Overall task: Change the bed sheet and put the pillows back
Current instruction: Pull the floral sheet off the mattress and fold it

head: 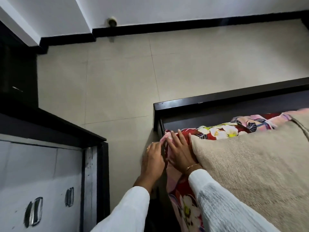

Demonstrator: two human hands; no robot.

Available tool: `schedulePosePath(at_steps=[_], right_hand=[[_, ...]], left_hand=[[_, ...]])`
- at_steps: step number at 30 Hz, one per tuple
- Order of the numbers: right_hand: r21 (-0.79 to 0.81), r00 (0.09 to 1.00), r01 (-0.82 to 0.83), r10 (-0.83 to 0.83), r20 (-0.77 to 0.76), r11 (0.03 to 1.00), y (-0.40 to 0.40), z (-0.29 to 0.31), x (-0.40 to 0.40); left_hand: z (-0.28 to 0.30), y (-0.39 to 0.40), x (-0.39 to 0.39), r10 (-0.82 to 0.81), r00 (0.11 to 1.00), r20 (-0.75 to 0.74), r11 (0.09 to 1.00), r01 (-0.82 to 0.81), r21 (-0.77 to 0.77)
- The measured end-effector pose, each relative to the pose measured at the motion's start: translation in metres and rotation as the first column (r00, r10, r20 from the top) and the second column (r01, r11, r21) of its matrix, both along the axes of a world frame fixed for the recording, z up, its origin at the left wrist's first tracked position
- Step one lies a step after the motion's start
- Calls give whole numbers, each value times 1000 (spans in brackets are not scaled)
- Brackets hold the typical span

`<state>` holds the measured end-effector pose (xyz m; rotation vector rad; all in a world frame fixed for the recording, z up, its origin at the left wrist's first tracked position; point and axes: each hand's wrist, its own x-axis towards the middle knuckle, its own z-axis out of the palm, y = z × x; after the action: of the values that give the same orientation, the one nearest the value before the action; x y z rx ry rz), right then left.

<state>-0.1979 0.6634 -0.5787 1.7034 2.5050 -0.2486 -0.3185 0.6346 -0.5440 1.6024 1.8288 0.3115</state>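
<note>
Two hands work the corner of the floral bed sheet (215, 131) at the dark bed frame (217, 99), about five o'clock in view. The left hand (153, 162) pinches the sheet's pink edge with its fingertips; the right hand (179, 151) lies flat, fingers straight, pressing the cloth beside a beige mattress (250, 164). Sheet looks light, soft and limp, likely to slide; best taken at the hem corner. No writing is readable.

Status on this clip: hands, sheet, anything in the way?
Left hand pinches floral sheet corner; right hand presses flat on it. Sheet going on at mattress corner by dark bed frame. Nothing in the way.
</note>
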Motion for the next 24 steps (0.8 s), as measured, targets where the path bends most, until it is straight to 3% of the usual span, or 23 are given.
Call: schedulePosePath(at_steps=[4,11,13,15,17,19,20,22,24], right_hand=[[209,990,22,7,-139,978,5,-11,0],[183,937,49,18,-350,982,1,-21,6],[139,837,209,-103,-537,968,-1,-10,11],[-30,647,345,-260,-717,938,0,10,17],[-161,509,391,-358,-782,906,-3,32,22],[-166,439,387,-339,-832,907,-6,46,22],[-111,457,392,-298,-838,913,-5,48,23],[33,624,316,-181,-760,948,-1,38,25],[83,758,205,-104,-644,975,4,21,29]], left_hand=[[-20,6,1,-80,997,-7,995,79,-58],[-39,2,9,-107,994,37,986,111,-121],[-37,0,11,-120,992,46,985,124,-116],[-35,1,13,-124,990,62,988,129,-89],[-33,4,18,-149,987,52,987,152,-53],[-32,7,25,-156,984,90,988,154,20],[-30,9,29,-150,980,134,986,139,91],[-28,14,34,-81,976,200,976,37,214],[-23,19,31,14,972,233,968,-72,240]])
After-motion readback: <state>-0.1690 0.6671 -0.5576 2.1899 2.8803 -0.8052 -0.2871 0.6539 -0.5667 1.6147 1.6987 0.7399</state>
